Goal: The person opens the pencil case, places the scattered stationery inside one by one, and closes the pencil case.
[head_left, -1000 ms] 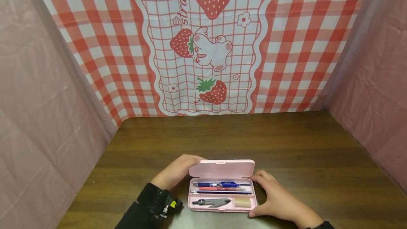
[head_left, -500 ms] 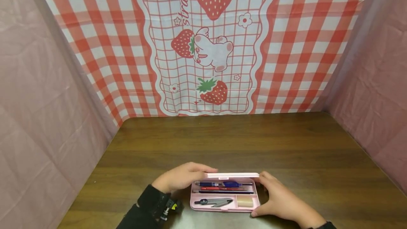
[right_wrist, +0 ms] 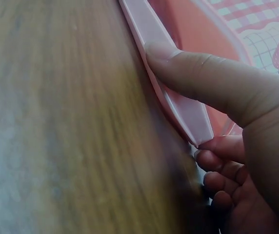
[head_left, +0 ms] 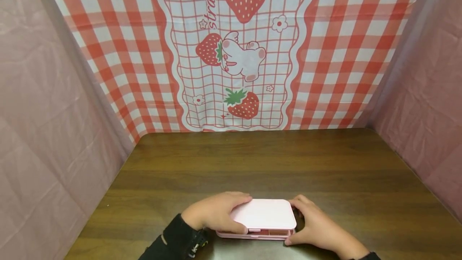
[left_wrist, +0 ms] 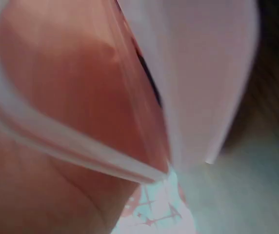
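Observation:
A pale pink pencil case (head_left: 267, 214) lies on the table, its lid lowered almost flat, with a narrow gap along the front edge. Through that gap a little of the tan block (head_left: 279, 232) shows; the other contents are hidden. My left hand (head_left: 216, 212) holds the lid at its left end, thumb near the front edge and fingers towards the back. The right hand (head_left: 317, 224) grips the base's right end, its thumb at the front corner and fingers behind. In the right wrist view, thumb and fingers hold the pink case wall (right_wrist: 178, 97).
The brown wooden table (head_left: 252, 163) stretches out behind and to both sides of the case. A red checked strawberry cloth (head_left: 234, 51) hangs at its far edge. Pink curtains (head_left: 47, 111) enclose the left and right sides.
The lid has swung from upright down over the case, covering the pens and compass. My left hand has moved forward and right with it; my right hand has stayed nearly still.

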